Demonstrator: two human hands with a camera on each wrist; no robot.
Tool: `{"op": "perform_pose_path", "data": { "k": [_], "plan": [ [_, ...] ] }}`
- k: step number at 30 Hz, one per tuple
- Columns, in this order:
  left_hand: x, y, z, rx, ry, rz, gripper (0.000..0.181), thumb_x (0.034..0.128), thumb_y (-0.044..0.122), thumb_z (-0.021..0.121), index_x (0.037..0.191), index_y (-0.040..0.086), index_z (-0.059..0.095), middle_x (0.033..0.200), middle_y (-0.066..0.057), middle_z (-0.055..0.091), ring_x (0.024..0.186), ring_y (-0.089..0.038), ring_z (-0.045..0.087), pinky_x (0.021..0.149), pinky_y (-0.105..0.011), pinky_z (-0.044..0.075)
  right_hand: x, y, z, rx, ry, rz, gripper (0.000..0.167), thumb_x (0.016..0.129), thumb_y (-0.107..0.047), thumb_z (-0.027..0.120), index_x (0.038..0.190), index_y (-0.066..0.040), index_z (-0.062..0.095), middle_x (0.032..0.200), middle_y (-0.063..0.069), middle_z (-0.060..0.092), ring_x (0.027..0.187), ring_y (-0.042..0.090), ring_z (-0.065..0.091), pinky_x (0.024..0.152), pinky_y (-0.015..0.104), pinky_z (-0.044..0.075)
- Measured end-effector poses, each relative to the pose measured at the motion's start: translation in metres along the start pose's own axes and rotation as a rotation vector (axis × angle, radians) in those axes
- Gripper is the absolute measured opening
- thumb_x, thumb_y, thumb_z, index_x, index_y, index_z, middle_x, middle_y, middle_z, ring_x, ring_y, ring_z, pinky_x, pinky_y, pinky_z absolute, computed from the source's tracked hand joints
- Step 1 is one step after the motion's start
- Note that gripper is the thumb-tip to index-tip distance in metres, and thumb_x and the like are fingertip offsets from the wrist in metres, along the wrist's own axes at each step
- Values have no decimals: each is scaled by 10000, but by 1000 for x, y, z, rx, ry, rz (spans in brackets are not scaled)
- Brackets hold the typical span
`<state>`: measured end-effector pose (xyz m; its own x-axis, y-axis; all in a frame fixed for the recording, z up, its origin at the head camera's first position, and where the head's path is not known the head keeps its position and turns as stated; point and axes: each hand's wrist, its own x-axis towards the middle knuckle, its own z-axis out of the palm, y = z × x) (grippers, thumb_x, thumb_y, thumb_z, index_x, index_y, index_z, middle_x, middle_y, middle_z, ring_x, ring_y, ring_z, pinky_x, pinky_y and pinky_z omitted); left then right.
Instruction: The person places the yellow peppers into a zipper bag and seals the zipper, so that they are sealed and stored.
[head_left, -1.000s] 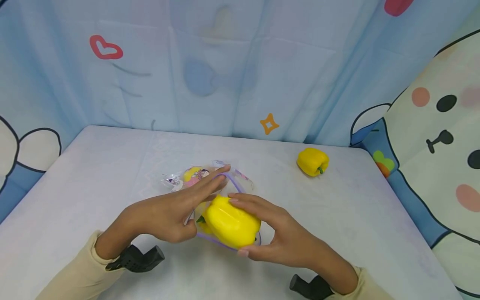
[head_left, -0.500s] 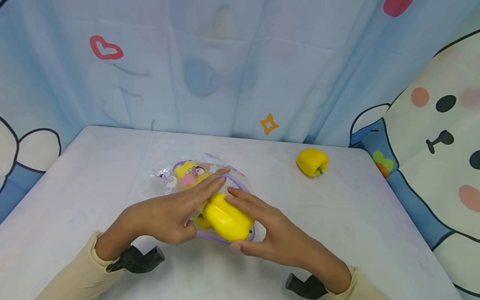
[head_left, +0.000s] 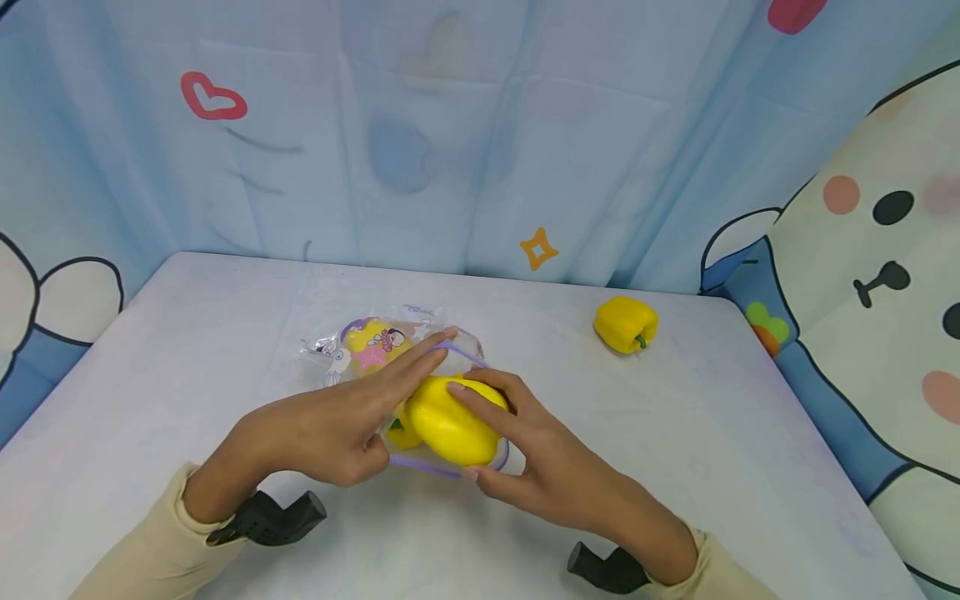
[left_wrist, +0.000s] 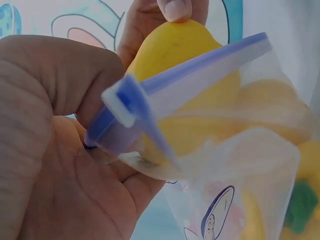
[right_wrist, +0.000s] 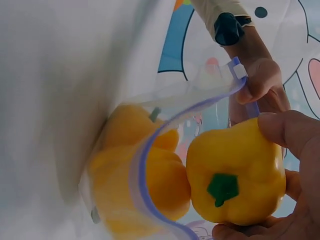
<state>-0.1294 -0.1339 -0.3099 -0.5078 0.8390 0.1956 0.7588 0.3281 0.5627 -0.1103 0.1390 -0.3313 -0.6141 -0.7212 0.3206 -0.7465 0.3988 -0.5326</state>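
A clear zip bag [head_left: 373, 343] with a purple rim and printed figures lies over the middle of the table. My left hand [head_left: 322, 433] pinches its rim near the white slider [left_wrist: 121, 102], keeping the mouth apart. In my right hand [head_left: 558, 467] is a yellow bell pepper [head_left: 453, 421], thumb on one side and fingers on the other. That pepper is at the bag's mouth, partly behind the rim in the left wrist view, its green stem [right_wrist: 223, 189] facing the right wrist camera. More yellow peppers [right_wrist: 165, 187] sit inside the bag.
Another yellow bell pepper [head_left: 626, 323] lies at the table's back right. A white cloth covers the table [head_left: 712, 467]. Behind it hangs a blue printed curtain [head_left: 450, 150]. Both wrists wear black camera mounts [head_left: 273, 518].
The right hand and its pepper have moved left and slightly away from me, toward the bag's mouth. The bag has shifted left, showing more of its printed far end. The left hand stays nearly still.
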Motion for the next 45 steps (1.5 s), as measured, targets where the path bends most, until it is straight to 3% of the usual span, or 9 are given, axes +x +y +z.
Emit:
{"op": "perform_pose_path", "data": {
  "k": [19,22,26,29,36,45],
  "plan": [
    [1,-2,0,86,26,48,1047,677,-157,482,1547,42,-67,1623,-80,-82,1468,-233,92,1105,-344,297,12,2,13,-138,-60,-13,862,873,-129,682,1572,-211,183,1587,94,151,1393,258,278,1043,435,391],
    [0,-3,-2,65,32,41,1057,676,-161,482,1548,53,-76,1623,-73,-96,1471,-232,70,1113,-335,279,15,2,16,-103,-41,-21,879,862,-120,708,1566,-180,185,1593,67,150,1408,242,263,1065,421,362],
    [-2,-3,-7,33,60,24,1051,678,-169,477,1553,63,-58,1623,-54,-101,1473,-220,37,1132,-315,227,19,4,19,53,24,-46,810,838,-107,757,1496,-130,285,1575,51,230,1415,219,272,1101,385,306],
    [-2,-4,-9,23,78,45,1028,689,-177,467,1553,53,-41,1624,-73,-85,1474,-231,32,1147,-317,178,21,7,22,140,49,-99,751,829,-94,765,1458,-102,355,1554,70,289,1411,238,293,1106,384,300],
    [-1,-6,-7,37,61,69,1026,708,-173,467,1550,57,-72,1619,-92,-112,1474,-243,37,1142,-339,202,23,14,26,-9,99,-157,772,842,-90,737,1502,-60,339,1547,126,282,1409,291,288,1080,393,336],
    [0,-6,-6,73,27,-2,1038,703,-226,445,1548,57,-88,1619,-44,-131,1473,-208,24,1144,-350,183,25,22,25,13,104,-161,765,883,-45,690,1517,3,265,1580,161,215,1437,297,232,1096,369,300]
  ]
}}
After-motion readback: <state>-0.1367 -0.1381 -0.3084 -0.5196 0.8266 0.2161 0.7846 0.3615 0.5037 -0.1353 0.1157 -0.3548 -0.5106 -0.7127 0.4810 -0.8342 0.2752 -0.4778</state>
